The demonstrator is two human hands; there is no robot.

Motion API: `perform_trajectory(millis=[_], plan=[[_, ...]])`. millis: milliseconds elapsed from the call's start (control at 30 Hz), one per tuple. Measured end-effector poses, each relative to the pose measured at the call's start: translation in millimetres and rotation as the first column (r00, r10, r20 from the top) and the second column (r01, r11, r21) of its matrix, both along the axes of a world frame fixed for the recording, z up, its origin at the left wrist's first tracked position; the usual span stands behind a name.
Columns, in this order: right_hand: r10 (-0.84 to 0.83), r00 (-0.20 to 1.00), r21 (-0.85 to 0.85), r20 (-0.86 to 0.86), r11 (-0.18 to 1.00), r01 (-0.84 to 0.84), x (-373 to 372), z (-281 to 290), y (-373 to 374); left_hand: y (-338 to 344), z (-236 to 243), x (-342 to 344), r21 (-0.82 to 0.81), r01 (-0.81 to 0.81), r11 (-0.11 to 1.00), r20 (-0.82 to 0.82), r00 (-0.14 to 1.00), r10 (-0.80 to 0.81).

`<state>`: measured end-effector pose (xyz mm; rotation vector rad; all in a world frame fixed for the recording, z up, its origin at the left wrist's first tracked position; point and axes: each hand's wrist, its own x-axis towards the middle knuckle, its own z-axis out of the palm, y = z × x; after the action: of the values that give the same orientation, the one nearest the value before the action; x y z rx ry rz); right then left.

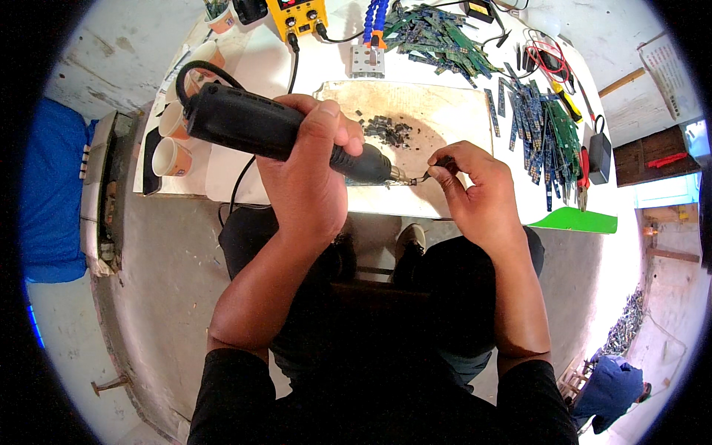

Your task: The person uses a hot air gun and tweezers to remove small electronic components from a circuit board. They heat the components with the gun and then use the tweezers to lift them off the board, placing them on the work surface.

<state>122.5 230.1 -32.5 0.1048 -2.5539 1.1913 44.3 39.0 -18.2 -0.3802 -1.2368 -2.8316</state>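
Note:
My left hand (308,159) is wrapped round the thick black handle of a hot air gun (245,122), whose metal nozzle points right, over the front of a worn, scorched board (445,111). Close to the nozzle tip, my right hand (478,185) pinches a small dark tool that looks like tweezers (443,161); the fingers hide much of it. Its thin end lies by the nozzle, and whatever it grips there is too small to make out. A loose heap of small black chips (389,131) lies on the board beyond both hands.
Green and blue circuit strips lie in a far pile (437,37) and a right-hand pile (545,133). Paper cups (173,157) line the left edge. A yellow control unit (297,16) and metal block (368,61) stand behind. Red-handled pliers (584,174) lie right. Another person (610,389) sits lower right.

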Motion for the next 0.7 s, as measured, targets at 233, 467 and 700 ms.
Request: perform_trajectory(millis=[233,467,700], plan=[[0.018,1.000,0.014,0.000,1.000,-0.018,-0.1,1.1,0.7,0.6,0.2,0.3,0.012,-0.001,1.000,-0.016,1.000,0.001],[0.038,0.999,0.002,0.007,0.999,-0.038,-0.3,-0.2,1.3,1.3,0.3,0.1,0.021,-0.002,1.000,0.004,1.000,0.001],[0.059,0.998,0.018,0.020,0.998,-0.059,0.2,0.4,1.4,2.3,1.1,0.1,0.012,-0.019,1.000,0.026,0.999,0.019]])
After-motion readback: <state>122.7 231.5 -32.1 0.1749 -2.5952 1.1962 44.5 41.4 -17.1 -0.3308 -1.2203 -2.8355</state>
